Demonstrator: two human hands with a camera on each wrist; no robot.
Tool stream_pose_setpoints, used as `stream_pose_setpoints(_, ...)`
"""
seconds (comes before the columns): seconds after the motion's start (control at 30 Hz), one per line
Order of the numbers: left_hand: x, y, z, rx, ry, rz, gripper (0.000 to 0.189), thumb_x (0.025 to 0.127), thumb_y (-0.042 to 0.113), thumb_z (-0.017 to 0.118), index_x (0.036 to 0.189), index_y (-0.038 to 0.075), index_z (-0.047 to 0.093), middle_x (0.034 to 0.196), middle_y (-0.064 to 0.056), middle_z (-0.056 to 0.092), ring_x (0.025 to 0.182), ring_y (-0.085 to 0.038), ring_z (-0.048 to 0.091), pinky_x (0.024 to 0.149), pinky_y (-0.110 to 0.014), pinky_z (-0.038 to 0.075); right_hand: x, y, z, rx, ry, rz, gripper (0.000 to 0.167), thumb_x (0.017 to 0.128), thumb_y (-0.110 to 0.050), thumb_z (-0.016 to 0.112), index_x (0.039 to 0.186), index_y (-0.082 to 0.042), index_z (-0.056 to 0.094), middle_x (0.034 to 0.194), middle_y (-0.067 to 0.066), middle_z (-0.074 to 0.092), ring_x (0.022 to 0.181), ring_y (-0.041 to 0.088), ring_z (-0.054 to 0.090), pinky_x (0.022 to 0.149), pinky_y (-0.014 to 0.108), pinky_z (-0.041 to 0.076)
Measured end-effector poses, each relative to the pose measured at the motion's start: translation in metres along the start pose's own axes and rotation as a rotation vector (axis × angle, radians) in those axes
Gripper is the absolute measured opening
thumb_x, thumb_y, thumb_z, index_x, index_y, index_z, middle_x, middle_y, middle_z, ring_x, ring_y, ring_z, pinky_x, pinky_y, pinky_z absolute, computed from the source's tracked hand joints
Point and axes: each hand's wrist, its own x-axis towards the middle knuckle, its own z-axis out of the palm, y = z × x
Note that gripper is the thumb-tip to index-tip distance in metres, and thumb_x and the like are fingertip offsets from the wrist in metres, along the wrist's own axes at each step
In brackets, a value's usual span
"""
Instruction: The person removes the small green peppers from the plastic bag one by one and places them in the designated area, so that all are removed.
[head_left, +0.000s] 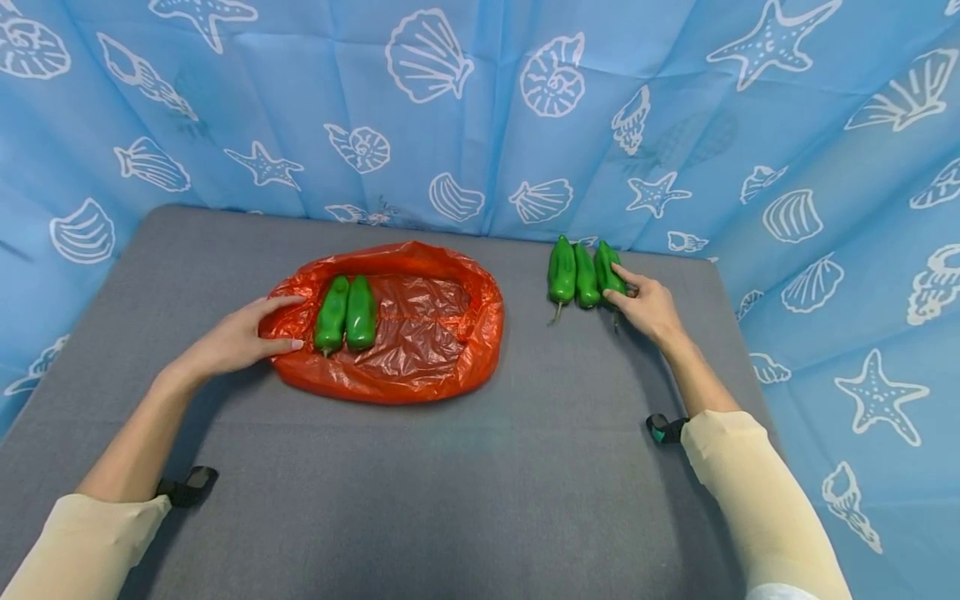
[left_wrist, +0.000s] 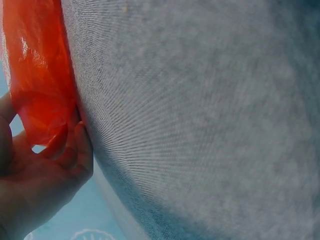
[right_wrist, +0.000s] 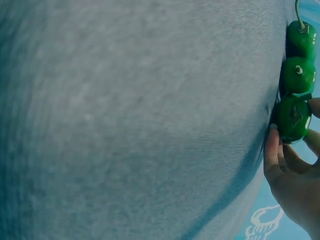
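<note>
A red plastic bag (head_left: 483, 337), its sides rolled down into a low open rim, lies on the table. Inside it, at the left end, two green peppers (head_left: 362, 315) lie side by side. My left hand (head_left: 238, 335) grips that end of the bag, with thumb and fingers around the rim; the left wrist view shows the fingers curled about the red plastic (left_wrist: 40, 65). Farther right, three green peppers stand in a row: a left one (head_left: 562, 271), a middle one (head_left: 585, 277) and a right one (head_left: 606, 260). My right hand (head_left: 651, 308) holds the right pepper between thumb and fingers.
The grey cloth-covered table (head_left: 420, 500) runs back to a blue curtain (head_left: 480, 108) printed with white shells and starfish. Behind the row of peppers, the table's far edge is close. A dark strap (head_left: 187, 487) hangs at the left wrist, another strap (head_left: 666, 429) at the right.
</note>
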Motion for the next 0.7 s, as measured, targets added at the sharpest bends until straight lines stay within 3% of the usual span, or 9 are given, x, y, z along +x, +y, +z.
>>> stream_pose_setpoints(0.53, 0.0013, -0.0010, -0.0013, -0.005, -0.003, 0.015, 0.075, 0.095, 0.034, 0.068, 0.155, 0.008, 0.031, 0.156, -0.035, 0.020, 0.140, -0.056, 0.020, 0.107, -0.073, 0.023, 0.0014, 0.0027, 0.0030, 0.006, 0.013, -0.023, 0.060, 0.100, -0.037, 0.057, 0.155, -0.022, 0.037, 0.071, 0.005, 0.043, 0.059, 0.017, 0.036, 0.058, 0.034, 0.031)
stream_pose_setpoints(0.7, 0.0017, -0.0009, -0.0020, -0.008, -0.006, 0.011, 0.077, 0.095, 0.036, 0.068, 0.155, 0.008, 0.030, 0.156, -0.035, 0.019, 0.140, -0.056, 0.020, 0.106, -0.073, 0.023, 0.0020, 0.0028, 0.0025, 0.019, 0.027, -0.014, 0.060, 0.100, -0.034, 0.058, 0.155, -0.020, 0.037, 0.085, 0.013, 0.051, 0.073, 0.027, 0.045, 0.067, 0.040, 0.035)
